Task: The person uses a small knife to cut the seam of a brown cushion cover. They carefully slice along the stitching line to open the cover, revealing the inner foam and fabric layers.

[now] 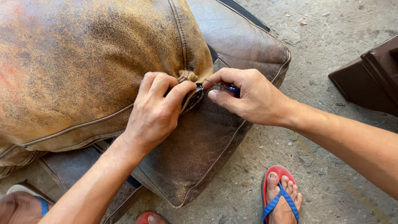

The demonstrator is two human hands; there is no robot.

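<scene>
While the big worn leather cushion (83, 62) lies on the concrete floor (331, 174), the person bends over it with both hands meeting at one spot near its right-hand corner. The left hand (155, 110) is closed, its fingers and thumb pinching a bunched fold of the tan leather just below the end of a stitched seam (180, 37); a small dark gap in the cover (195, 96) shows right against the thumb. The right hand (244, 95) comes in from the other side and is closed too, thumb and forefinger gripping a thin metal tool with a blue handle (226, 87), whose tip points leftward at that dark gap. What kind of tool it is, I cannot tell, as most of it is hidden in the fingers. The two hands are nearly touching, with the gap and the tool tip between them.

Under the tan cushion lies a darker brown leather cushion (203, 153), its piped edge running beneath the right wrist. At the bottom, a foot in a red flip-flop with blue straps (282, 195) stands on the floor just beside the dark cushion. A dark brown wooden piece (369, 79) sits well apart at the right edge.
</scene>
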